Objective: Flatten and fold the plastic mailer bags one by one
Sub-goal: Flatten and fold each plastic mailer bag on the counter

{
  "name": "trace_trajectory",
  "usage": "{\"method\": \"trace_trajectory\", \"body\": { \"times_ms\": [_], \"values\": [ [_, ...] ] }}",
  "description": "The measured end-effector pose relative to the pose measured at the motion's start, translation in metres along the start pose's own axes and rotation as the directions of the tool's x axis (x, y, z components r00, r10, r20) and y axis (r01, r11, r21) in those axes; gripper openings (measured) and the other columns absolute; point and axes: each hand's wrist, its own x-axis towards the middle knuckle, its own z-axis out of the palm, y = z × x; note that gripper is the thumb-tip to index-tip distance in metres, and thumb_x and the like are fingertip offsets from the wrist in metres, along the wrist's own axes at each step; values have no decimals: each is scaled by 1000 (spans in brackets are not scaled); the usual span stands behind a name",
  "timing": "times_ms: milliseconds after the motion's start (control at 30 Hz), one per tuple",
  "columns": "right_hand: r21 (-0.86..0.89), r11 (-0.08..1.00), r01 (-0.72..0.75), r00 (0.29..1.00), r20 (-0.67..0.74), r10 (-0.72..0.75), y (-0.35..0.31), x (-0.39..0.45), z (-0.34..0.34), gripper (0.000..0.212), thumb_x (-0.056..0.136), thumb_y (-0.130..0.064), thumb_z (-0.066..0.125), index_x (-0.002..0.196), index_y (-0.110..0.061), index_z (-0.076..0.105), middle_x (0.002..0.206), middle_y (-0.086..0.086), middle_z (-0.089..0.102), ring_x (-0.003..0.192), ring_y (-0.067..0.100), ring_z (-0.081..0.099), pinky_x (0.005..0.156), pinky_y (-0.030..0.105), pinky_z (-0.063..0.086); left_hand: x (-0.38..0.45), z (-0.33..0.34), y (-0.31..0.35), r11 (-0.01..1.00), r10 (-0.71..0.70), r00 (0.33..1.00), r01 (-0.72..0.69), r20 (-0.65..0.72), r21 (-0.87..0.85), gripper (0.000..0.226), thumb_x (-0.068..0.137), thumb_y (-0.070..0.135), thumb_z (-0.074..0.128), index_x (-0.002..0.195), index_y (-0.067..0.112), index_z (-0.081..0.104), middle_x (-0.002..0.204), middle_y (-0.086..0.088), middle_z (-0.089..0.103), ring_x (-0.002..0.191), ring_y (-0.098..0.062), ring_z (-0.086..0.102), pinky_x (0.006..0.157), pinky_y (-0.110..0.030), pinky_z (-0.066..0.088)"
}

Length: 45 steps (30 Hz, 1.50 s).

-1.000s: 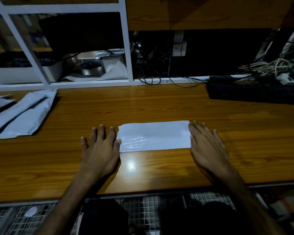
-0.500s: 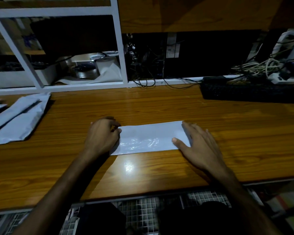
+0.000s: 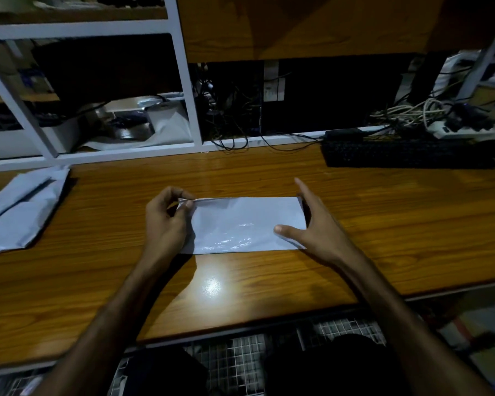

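Note:
A white plastic mailer bag point(image 3: 240, 224) lies folded as a wide strip on the wooden table point(image 3: 397, 224). My left hand point(image 3: 166, 221) pinches its far left corner between thumb and fingers and lifts that edge a little. At the bag's right end my right hand point(image 3: 312, 227) has its thumb on top of the bag and its fingers along the end; the fingers' far side is hidden.
A pile of white mailer bags point(image 3: 20, 207) lies at the table's left edge. A black keyboard point(image 3: 406, 154) sits at the back right, with tangled cables and a power strip point(image 3: 452, 130) behind it. A white shelf frame point(image 3: 189, 110) rises at the back.
My left hand went from lying flat beside the bag to pinching its left corner and raising it. My right hand slid onto the bag's right end, thumb on top.

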Motion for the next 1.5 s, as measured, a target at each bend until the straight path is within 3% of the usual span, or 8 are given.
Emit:
{"method": "trace_trajectory", "body": {
  "times_ms": [200,367,667,967,1067,1200,1333,1500],
  "values": [
    [264,964,33,999,-36,-24,0,7,-1,77,87,-29,83,145,-54,41,147,-6,52,130,19,58,102,57,54,0,-5,-3,991,-79,997,78,-7,-112,3,102,4,60,103,6,62,90,-4,62,57,-3,53,46,-17,41],
    [281,953,113,990,-115,-83,-10,-33,-7,20,92,-12,77,107,-23,70,118,-14,68,122,0,58,112,43,45,-1,-2,-7,959,-238,971,240,32,-153,16,98,11,67,114,14,65,116,-8,68,102,-18,68,71,-23,54],
    [376,926,39,916,-384,117,11,-175,-63,15,91,-10,77,97,-23,75,115,-3,73,117,16,67,102,48,53,-39,72,41,929,-249,862,342,442,-144,3,95,11,72,98,12,72,103,-10,72,98,-30,69,82,-46,56],
    [266,931,-250,707,-607,363,36,-365,-152,10,89,-8,78,95,-15,74,98,-16,72,92,3,67,86,9,45,-136,214,118,975,55,494,162,868,-154,3,91,1,75,92,0,73,83,-11,74,73,-18,71,63,-25,56],
    [239,868,-435,589,-654,475,63,-416,-165,15,86,-11,83,89,-23,74,78,-15,62,62,15,47,60,27,41,-177,268,137,978,193,363,1,912,-208,8,89,-2,75,86,4,72,71,-7,71,63,-8,64,60,-21,49],
    [161,766,-622,524,-642,560,87,-458,-183,16,84,-15,86,85,-23,72,63,-15,60,53,9,52,53,25,43,-225,329,148,944,288,110,-201,951,-262,17,88,-6,73,86,9,68,79,-17,69,63,-11,60,59,-24,47],
    [-22,607,-795,520,-541,661,107,-473,-196,15,81,-28,86,83,-33,72,86,-18,69,82,-14,61,72,20,47,-264,373,149,788,367,-65,-508,928,-347,24,83,-2,72,79,20,65,76,3,68,69,-6,62,63,-20,47],
    [-281,342,-897,435,-414,800,125,-465,-204,21,81,-44,79,100,-45,69,109,-13,59,112,15,61,91,35,50,-302,406,146,422,387,-265,-800,883,-426,21,78,5,67,79,24,60,86,4,65,85,-24,66,72,-43,54]
  ]
}}
